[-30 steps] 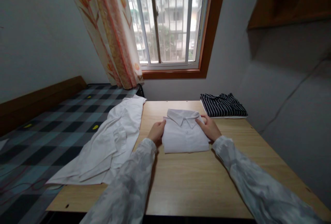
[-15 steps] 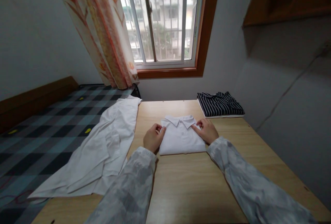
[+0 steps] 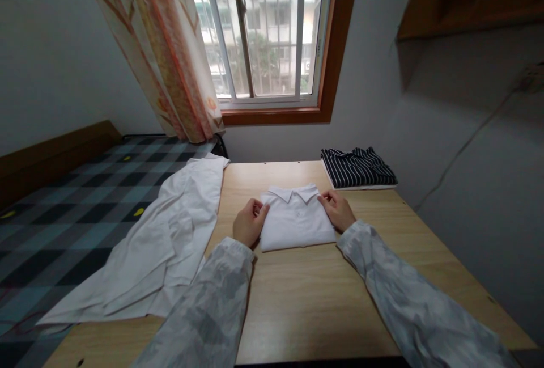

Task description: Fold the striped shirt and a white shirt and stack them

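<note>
A white collared shirt (image 3: 295,223), folded into a neat rectangle, lies on the wooden table (image 3: 306,305) with its collar at the far side. My left hand (image 3: 249,221) pinches its left edge near the upper corner, thumb on top and fingers curled. On the opposite side, my right hand (image 3: 338,209) grips the right edge just below the collar. The fingertips under the cloth are partly hidden.
An unfolded white shirt (image 3: 170,243) spreads over the table's left side and onto the checked bed (image 3: 85,209). A folded black-and-white striped garment (image 3: 359,168) lies at the far right corner, on something white. A window (image 3: 272,33) and curtain (image 3: 165,45) are behind.
My right hand has shifted slightly off the collar to the shirt's right edge. The left hand keeps its hold. The whole view has shifted a little.
</note>
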Demonstrator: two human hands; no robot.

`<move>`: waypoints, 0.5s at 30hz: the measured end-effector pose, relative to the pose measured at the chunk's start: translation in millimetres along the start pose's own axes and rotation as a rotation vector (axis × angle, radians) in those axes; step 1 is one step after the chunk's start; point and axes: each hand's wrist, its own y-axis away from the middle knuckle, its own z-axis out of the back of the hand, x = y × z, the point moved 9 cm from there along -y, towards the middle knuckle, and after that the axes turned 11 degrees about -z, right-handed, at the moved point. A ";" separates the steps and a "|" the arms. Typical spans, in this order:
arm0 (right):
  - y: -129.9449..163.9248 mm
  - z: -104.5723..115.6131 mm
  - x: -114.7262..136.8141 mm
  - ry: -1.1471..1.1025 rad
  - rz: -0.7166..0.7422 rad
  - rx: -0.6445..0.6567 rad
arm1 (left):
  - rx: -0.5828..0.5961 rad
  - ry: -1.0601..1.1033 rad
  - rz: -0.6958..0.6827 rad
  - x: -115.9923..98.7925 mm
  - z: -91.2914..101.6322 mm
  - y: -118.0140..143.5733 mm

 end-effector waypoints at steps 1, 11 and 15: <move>0.5 -2.8 -3.9 -0.057 -0.064 0.035 | -0.004 0.010 -0.009 -0.8 0.0 -0.1; 15.5 -32.0 -6.7 -0.214 -0.253 0.519 | -0.025 0.008 -0.046 0.3 -1.1 -0.6; 12.8 -32.9 -16.9 -0.242 -0.281 0.486 | -0.039 0.028 -0.032 2.1 -0.9 -1.2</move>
